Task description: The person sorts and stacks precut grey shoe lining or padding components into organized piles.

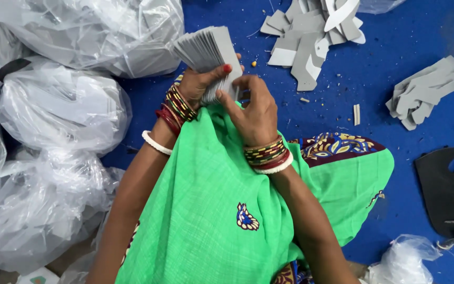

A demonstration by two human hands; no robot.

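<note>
My left hand [202, 83] grips a thick fanned stack of flat grey cut pieces [208, 52], thumb across its front. My right hand [253, 108] presses its fingers against the lower edge of the same stack. Both wrists carry several coloured bangles. The hands are raised over my green cloth-covered lap [222, 200], above a blue floor [374, 89].
Clear plastic bags [59, 105] stuffed with grey pieces crowd the left side. A loose heap of grey pieces [311, 37] lies at the top, a smaller stack [424, 92] at the right. Dark grey shapes [445, 189] lie at the right edge; another plastic bag [403, 260] sits bottom right.
</note>
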